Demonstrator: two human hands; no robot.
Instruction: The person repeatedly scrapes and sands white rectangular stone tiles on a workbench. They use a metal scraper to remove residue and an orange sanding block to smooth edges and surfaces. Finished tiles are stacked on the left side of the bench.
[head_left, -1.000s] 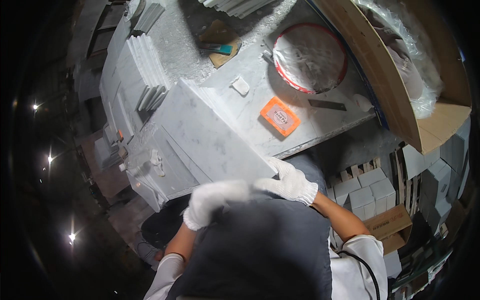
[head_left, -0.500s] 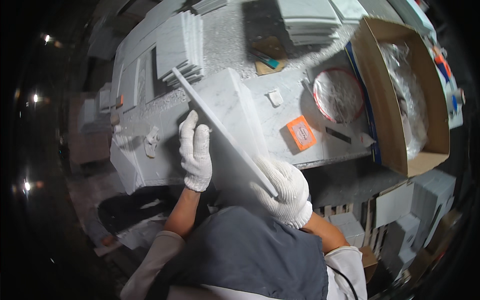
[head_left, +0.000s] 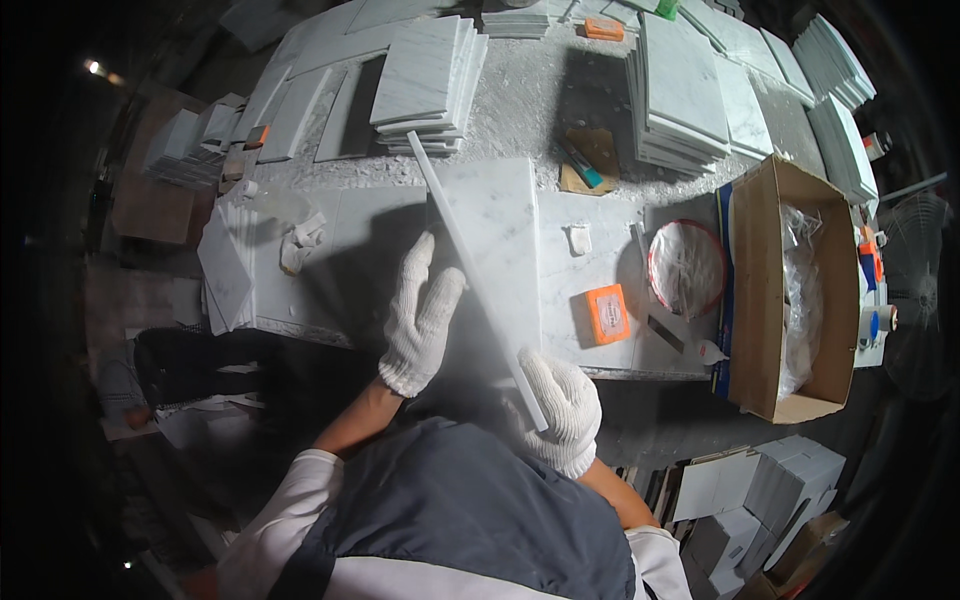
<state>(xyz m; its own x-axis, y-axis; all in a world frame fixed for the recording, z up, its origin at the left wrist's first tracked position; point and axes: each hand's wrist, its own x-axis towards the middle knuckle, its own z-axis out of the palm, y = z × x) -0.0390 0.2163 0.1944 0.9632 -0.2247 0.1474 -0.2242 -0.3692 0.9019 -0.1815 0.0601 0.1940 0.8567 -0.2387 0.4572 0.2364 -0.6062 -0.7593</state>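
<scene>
A thin white marble tile (head_left: 486, 300) stands on edge between my gloved hands, slanting from the far left toward my waist. My right hand (head_left: 563, 410) is closed round its near end. My left hand (head_left: 420, 325) is beside the tile's left side, fingers stretched out; whether the fingertips touch it I cannot tell. Behind it, on the right, a larger pale marble piece (head_left: 510, 215) lies on the worktable. An orange block (head_left: 607, 314) with a label sits to the right, near a small white lump (head_left: 579, 239).
Marble tiles form a stack (head_left: 420, 80) at the back left and another stack (head_left: 685, 80) at the back right. A red-rimmed round container (head_left: 686, 268) stands beside an open cardboard box (head_left: 750, 290) holding clear plastic. A teal-handled tool (head_left: 583, 168) rests on brown card. Crumpled cloth (head_left: 303, 243) lies left.
The view has turned and shifted, showing more of the table's far side. My right hand keeps its grip on the tile; my left hand stays beside it with its fingers stretched out.
</scene>
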